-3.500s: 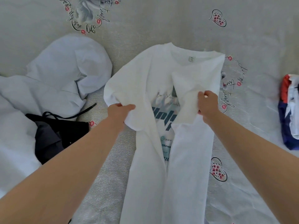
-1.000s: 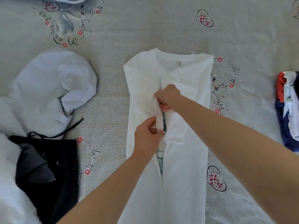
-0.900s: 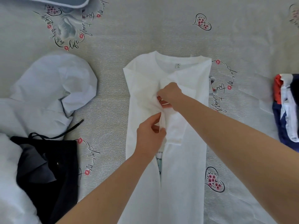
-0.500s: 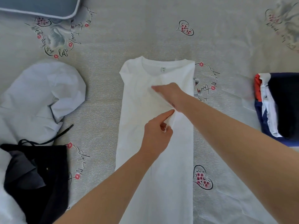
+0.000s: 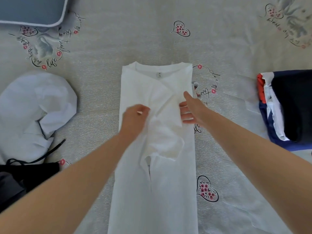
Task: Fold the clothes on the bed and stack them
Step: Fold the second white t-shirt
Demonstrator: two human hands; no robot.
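Printed bedsheet [image 5: 152, 39] covers the bed, and a white T-shirt [image 5: 155, 191] lies along its middle, sides folded in, collar at 12 o'clock. Left hand [image 5: 134, 118] sits on the shirt's left half, its grip curled around a fold of cloth. Right hand [image 5: 192, 108] rests open at 3 o'clock of it, fingers straight on the folded sleeve. Folded stack [image 5: 287, 105] lies at 3 o'clock, crumpled white garment [image 5: 33, 107] at 9.

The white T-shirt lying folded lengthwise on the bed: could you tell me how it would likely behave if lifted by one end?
The white T-shirt would probably flop and sag, since its sleeve already lies rumpled. It looks thin and probably light, because wrinkles show through its layers. The lengthwise folds would likely fall open, as only the left hand and right hand touch them.
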